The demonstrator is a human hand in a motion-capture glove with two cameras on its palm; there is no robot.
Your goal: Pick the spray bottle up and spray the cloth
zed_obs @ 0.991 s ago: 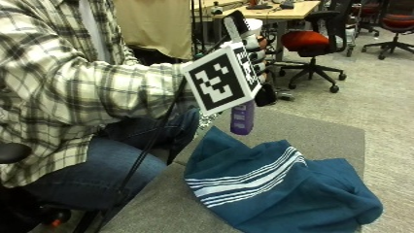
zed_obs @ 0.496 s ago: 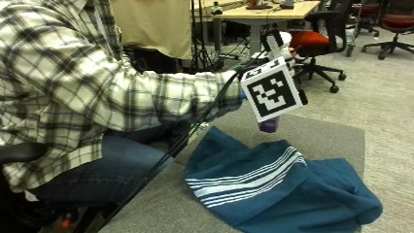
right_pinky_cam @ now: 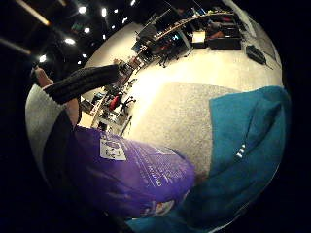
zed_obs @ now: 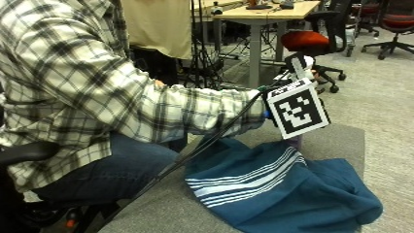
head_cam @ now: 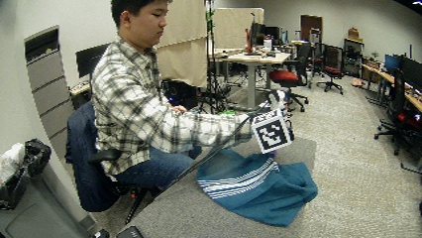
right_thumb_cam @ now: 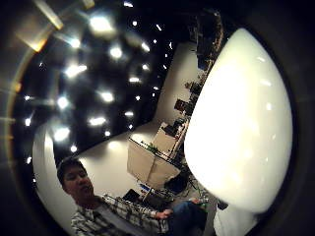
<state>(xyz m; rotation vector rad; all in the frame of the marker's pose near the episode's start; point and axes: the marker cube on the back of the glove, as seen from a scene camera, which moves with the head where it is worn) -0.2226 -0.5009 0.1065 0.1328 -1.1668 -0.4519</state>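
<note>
- The gloved right hand (zed_obs: 275,104), mostly hidden behind its marker in the outside view, held the purple plastic spray bottle (right_pinky_cam: 131,174) with a white printed label; a black-gloved finger (right_pinky_cam: 80,82) curled across above the bottle's body in the little-finger-side palm view.
- The bottle's white spray head (zed_obs: 302,62) rose above the hand, and its purple base (zed_obs: 296,141) showed just below the marker.
- The bottle hung just above the near edge of the crumpled teal cloth with white stripes (zed_obs: 284,191).
- The cloth lay on the grey carpeted table (zed_obs: 339,141).
- The person's plaid sleeve (zed_obs: 187,111) reached across toward the cloth.
</note>
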